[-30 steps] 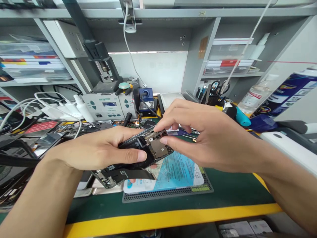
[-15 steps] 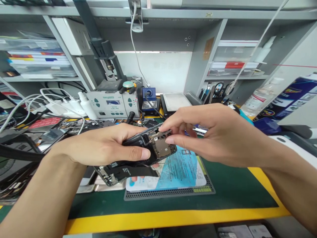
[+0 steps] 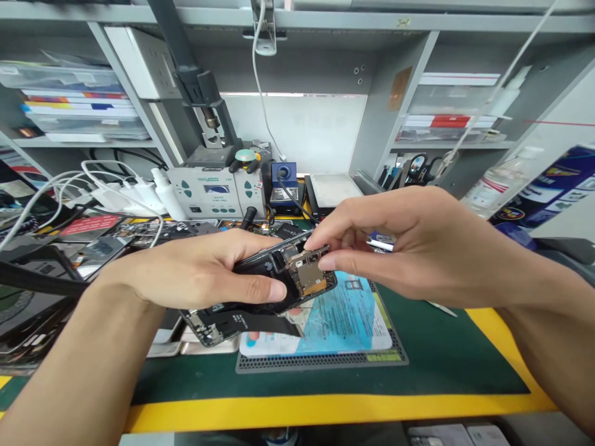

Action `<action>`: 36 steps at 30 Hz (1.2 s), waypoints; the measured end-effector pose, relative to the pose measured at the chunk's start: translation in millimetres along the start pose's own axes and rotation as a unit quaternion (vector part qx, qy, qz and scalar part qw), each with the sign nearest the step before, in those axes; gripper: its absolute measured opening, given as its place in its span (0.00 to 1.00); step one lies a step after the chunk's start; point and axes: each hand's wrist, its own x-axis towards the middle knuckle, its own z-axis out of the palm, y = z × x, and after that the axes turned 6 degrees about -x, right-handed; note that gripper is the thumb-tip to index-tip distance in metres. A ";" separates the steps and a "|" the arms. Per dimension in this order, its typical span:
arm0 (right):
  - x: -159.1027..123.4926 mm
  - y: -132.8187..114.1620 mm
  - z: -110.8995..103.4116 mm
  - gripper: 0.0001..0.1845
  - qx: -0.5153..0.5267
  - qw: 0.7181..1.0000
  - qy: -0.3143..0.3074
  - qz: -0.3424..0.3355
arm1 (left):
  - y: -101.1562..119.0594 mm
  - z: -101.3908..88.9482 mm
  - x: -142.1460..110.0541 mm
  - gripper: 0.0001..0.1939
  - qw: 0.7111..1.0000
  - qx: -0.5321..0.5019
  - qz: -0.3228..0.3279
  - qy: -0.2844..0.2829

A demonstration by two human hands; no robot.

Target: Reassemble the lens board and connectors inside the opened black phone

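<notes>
Evidently, the left hand's [image 3: 199, 272] fingers grip the opened smartphone [image 3: 260, 267] above the surface [image 3: 446, 365], long axis slanting up rightward; the right hand [image 3: 409, 248], nearer the motherboard [image 3: 307, 274], pinches its upper-right edge, the board extending down-left.

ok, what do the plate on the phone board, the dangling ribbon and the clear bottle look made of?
Board plate: probably thin sheet metal; flat, dull bronze-grey.
Ribbon: likely flexible plastic film; thin, black, printed, gently curved.
Bottle: see-through and shiny, plastic by the look; glass not ruled out.
</notes>
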 end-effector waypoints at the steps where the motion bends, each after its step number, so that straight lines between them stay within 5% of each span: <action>1: 0.3 -0.2 -0.1 0.07 -0.002 1.000 -0.002 0.002 | 0.0 -0.1 -0.1 0.07 1.000 0.011 0.003 0.002; 30: -0.4 7.9 15.2 0.11 0.011 0.998 0.062 -0.024 | 4.2 2.1 2.1 0.15 0.995 0.096 0.005 0.016; 36: -5.0 13.0 23.1 0.16 0.010 0.995 0.099 -0.021 | 6.3 5.7 2.6 0.08 0.997 0.071 0.015 0.013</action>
